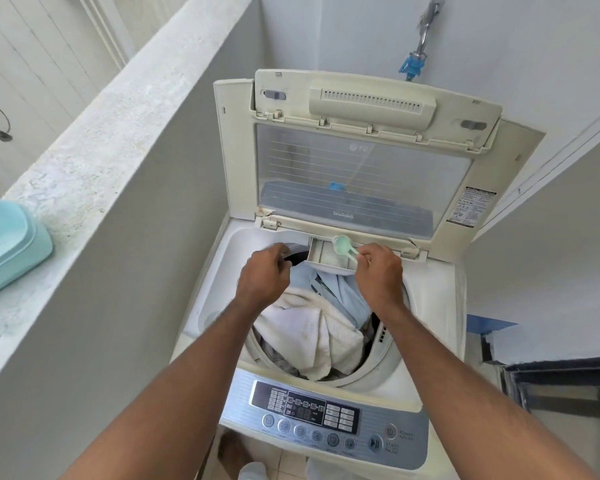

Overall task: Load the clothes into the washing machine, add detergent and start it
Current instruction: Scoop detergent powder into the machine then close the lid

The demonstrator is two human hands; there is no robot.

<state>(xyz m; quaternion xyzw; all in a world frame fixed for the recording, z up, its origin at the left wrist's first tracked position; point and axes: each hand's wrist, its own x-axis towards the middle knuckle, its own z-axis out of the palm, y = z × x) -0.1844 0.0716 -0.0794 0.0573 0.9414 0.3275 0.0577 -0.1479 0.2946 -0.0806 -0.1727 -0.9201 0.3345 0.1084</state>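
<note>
The top-loading washing machine (pixel 433 341) stands with its lid (pixel 361 168) raised. White and pale blue clothes (pixel 312 320) fill the drum. At the back rim the detergent drawer (pixel 326 256) is pulled out, with white powder in it. My right hand (pixel 378 268) pinches the handle of a mint green scoop (pixel 342 244), tipped over the drawer. My left hand (pixel 265 271) hovers over the drum's back left rim, fingers curled, holding nothing that I can see. The control panel (pixel 323 420) lies at the front.
A concrete ledge (pixel 84 174) runs along the left, with a mint green detergent box (pixel 11 244) open on it. A tap with a blue hose connector (pixel 413 64) is on the wall behind. A dark frame (pixel 561 382) stands at the right.
</note>
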